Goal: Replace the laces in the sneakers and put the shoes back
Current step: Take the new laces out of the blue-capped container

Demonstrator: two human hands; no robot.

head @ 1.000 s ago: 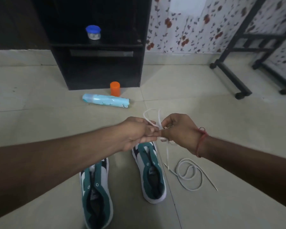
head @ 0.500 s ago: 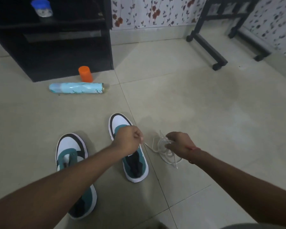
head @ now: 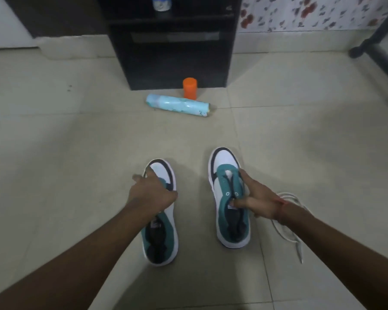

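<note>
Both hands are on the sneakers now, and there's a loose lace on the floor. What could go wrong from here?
The white lace lies loose on the tiles under the right wrist, so moving the right sneaker could drag or tangle it. The right hand grips that shoe only by its upper edge, so it might tip or slip if lifted. The blue spray can lies on its side ahead and could roll if a shoe bumps it.

Both sneakers, the left and the right, are teal and white with dark navy toe trim and dark insides, and the lace is white. The cap is orange, the can pale blue with a faint print, the cabinet black. The floor is beige tile, the wallpaper white with red and grey flowers, and the wrist thread red.
</note>
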